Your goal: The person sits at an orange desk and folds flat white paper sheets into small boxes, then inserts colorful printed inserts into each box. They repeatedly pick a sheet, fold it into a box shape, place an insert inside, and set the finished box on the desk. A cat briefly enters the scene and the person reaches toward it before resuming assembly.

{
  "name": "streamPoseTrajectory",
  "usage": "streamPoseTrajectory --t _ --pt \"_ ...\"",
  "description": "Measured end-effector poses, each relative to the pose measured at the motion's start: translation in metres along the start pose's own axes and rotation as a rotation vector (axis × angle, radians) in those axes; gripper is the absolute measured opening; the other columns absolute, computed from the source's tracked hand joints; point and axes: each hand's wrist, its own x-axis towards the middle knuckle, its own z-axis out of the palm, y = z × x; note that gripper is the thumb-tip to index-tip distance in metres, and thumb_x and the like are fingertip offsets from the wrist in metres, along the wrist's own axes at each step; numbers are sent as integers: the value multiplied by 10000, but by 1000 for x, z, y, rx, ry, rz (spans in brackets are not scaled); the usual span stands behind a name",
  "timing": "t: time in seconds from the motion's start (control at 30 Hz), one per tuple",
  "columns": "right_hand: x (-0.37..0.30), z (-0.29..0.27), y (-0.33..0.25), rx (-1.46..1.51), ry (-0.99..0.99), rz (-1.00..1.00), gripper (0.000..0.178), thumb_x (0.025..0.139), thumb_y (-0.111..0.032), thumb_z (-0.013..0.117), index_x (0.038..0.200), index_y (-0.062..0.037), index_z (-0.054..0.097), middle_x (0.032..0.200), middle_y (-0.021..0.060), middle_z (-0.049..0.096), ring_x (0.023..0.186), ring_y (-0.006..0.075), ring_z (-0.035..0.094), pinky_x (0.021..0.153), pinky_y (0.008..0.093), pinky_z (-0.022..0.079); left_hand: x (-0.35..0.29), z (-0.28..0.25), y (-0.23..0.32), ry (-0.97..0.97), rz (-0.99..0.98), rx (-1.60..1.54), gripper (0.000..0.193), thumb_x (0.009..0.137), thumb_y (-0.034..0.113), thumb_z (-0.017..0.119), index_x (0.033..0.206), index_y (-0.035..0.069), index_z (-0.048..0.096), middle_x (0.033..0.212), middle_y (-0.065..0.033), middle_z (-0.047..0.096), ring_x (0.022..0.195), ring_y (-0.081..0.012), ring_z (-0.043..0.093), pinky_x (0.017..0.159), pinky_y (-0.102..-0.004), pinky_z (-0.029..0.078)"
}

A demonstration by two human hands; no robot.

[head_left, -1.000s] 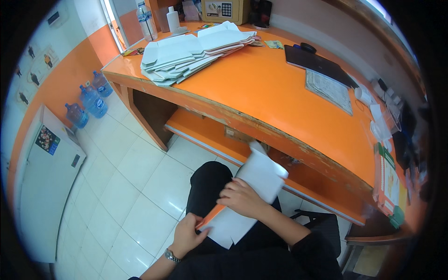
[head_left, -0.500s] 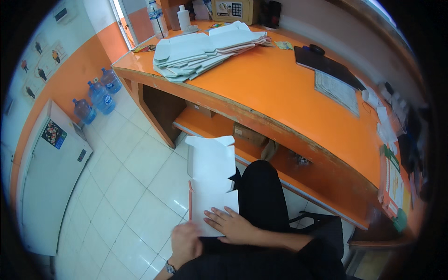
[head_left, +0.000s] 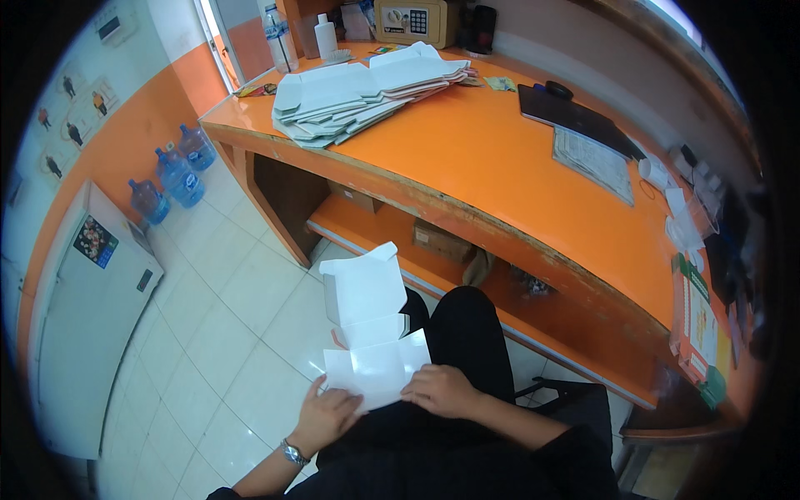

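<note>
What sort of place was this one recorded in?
Probably a small office or a shop's workroom: a keypad safe and a stack of white cardboard sit on a long orange desk.

A person (head_left: 471,350) in black sits at an orange desk (head_left: 467,158), left hand (head_left: 327,414) and right hand (head_left: 440,390) gripping the near corners of a white carton blank (head_left: 367,292), its tabbed far panel pointing deskward. Similar blanks (head_left: 329,100) lie stacked before a keypad safe (head_left: 410,23); blue water jugs (head_left: 181,179) line the wall (head_left: 133,121).
</note>
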Motion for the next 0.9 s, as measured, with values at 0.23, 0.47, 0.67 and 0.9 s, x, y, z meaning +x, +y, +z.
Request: streamPoseTrajectory --t 0.23,0.47,0.67,0.9 --pt "39 2 -6 -6 33 388 227 825 -253 697 1009 -149 617 970 88 619 924 254 622 789 398 464 38 5 -4 116 -408 -72 348 805 311 704 1090 122 639 870 -62 656 775 -242 600 806 -416 381" --pt "37 13 6 -247 85 318 355 771 -323 747 1041 -140 606 1041 43 510 1019 234 500 865 380 375 61 5 0 153 -455 -35 629 591 345 849 1118 128 583 1159 -102 524 1151 -288 468 976 -507 315" --pt "39 -7 17 -203 2 182 393 804 -356 711 1089 -108 602 1043 76 556 1042 246 536 863 393 404 57 -7 8 140 -340 53 423 669 331 804 987 121 619 1175 -97 523 1224 -297 436 1066 -641 200" --pt "7 -46 7 -366 -159 -198 316 898 -223 575 1204 -143 576 1348 94 497 1292 243 434 1071 423 356 15 -15 13 -101 125 3 173 751 206 696 869 109 615 1093 -44 591 1151 -232 538 1052 -505 357"
